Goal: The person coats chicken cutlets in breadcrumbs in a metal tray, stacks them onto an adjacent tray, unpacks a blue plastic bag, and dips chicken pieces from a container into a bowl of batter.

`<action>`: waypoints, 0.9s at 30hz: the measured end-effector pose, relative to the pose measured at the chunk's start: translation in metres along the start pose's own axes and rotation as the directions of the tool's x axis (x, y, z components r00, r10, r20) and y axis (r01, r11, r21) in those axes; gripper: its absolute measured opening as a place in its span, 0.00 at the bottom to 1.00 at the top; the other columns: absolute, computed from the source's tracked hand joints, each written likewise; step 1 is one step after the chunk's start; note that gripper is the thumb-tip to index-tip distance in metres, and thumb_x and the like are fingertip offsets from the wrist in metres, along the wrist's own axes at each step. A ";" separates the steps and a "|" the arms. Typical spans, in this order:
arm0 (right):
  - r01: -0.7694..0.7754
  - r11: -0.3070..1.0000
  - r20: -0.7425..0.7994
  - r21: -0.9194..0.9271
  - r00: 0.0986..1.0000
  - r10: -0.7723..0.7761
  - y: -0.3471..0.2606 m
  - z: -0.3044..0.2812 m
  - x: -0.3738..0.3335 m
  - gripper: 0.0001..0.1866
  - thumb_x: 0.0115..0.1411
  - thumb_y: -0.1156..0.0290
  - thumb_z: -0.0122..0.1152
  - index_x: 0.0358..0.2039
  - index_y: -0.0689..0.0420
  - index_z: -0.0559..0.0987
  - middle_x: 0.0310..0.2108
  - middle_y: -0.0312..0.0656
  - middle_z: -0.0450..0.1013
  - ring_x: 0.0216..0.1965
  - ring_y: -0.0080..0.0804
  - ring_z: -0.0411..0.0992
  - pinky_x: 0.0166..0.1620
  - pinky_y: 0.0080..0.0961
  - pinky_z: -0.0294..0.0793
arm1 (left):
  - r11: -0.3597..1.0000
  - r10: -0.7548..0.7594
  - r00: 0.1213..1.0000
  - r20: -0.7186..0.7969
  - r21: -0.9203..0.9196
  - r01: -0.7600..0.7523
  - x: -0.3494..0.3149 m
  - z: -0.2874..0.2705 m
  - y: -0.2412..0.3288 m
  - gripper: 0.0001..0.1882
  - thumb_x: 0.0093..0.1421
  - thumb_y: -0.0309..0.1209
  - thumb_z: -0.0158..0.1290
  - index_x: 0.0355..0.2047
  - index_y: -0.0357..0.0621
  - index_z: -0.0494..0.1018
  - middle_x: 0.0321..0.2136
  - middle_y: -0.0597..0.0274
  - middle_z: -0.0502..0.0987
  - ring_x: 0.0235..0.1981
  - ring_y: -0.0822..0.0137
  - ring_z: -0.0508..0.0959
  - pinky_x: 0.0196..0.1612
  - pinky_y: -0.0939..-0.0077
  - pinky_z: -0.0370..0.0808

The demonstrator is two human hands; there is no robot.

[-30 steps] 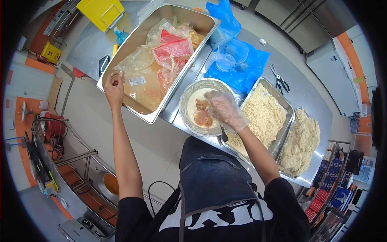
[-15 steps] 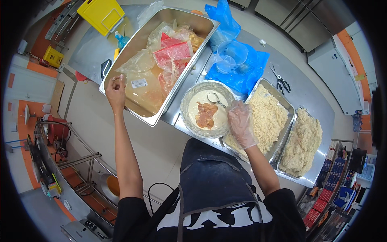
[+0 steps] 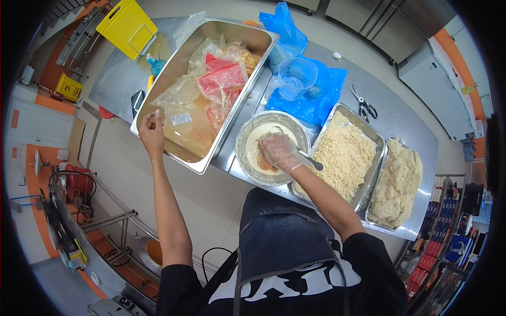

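In a clear plastic glove, my right hand (image 3: 280, 151) reaches into a round metal bowl (image 3: 242, 163) of pale batter (image 3: 254, 136). Its fingers are bent around a piece of raw meat (image 3: 262, 161), probably chicken, their tips partly hidden. A spoon or ladle with a dark handle (image 3: 312, 160) leans in the bowl, passing beneath that wrist. Bare and loosely curled, my left hand (image 3: 152, 132) is held at the near left rim of a deep steel pan (image 3: 196, 166), with nothing visible in it. Clear and red plastic bags (image 3: 224, 79) lie in the pan amid cloudy liquid.
Two trays of pale crumbs, one nearer (image 3: 345, 152) and one farther right (image 3: 396, 184), stand beside the bowl. Behind it are blue plastic bags (image 3: 332, 92), a clear jug (image 3: 297, 78) and scissors (image 3: 363, 102). A yellow board (image 3: 125, 26) stands far left, near a phone (image 3: 138, 99).
My right hand has moved left from beside the crumb tray into the bowl, onto the raw meat. The spoon's dark handle now shows past the wrist. My left hand stays by the pan rim.
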State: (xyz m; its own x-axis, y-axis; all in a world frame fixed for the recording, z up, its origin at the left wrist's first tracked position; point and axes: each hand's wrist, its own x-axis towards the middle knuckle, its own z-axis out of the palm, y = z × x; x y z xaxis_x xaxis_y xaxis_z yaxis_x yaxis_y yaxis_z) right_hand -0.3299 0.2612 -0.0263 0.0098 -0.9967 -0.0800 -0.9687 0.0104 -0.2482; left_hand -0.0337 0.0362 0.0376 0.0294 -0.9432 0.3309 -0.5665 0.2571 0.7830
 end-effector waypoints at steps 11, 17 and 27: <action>0.096 0.993 -0.232 0.068 0.970 -0.078 0.024 0.009 0.015 0.08 0.53 0.62 0.59 0.22 0.51 0.79 0.24 0.43 0.76 0.31 0.42 0.77 0.32 0.40 0.74 | 0.999 0.026 0.999 -0.036 -0.042 -0.027 0.002 0.002 0.001 0.18 0.65 0.39 0.57 0.39 0.31 0.77 0.16 0.60 0.76 0.19 0.78 0.73 0.27 0.81 0.68; 0.046 0.991 -0.050 0.125 0.998 -0.040 0.023 -0.021 0.022 0.07 0.51 0.62 0.60 0.21 0.51 0.78 0.23 0.44 0.75 0.29 0.43 0.75 0.32 0.42 0.74 | 0.999 -0.017 1.000 -0.010 -0.046 0.016 0.003 0.003 -0.004 0.19 0.65 0.40 0.57 0.38 0.30 0.77 0.16 0.60 0.77 0.20 0.78 0.75 0.27 0.82 0.69; 0.344 0.939 -0.273 0.022 0.905 -0.326 0.007 -0.002 -0.039 0.04 0.50 0.70 0.58 0.23 0.55 0.77 0.23 0.47 0.73 0.29 0.46 0.76 0.30 0.42 0.74 | 0.999 -0.023 1.000 0.018 -0.022 0.023 -0.001 0.001 0.005 0.21 0.66 0.41 0.56 0.39 0.29 0.77 0.17 0.62 0.75 0.21 0.78 0.71 0.28 0.81 0.68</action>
State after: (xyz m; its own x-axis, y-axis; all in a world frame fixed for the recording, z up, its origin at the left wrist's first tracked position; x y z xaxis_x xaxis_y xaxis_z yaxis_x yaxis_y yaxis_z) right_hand -0.3373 0.3000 -0.0233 0.2565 -0.9275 0.2719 -0.9003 -0.3316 -0.2820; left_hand -0.0375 0.0382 0.0402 0.0275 -0.9525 0.3033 -0.5477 0.2394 0.8017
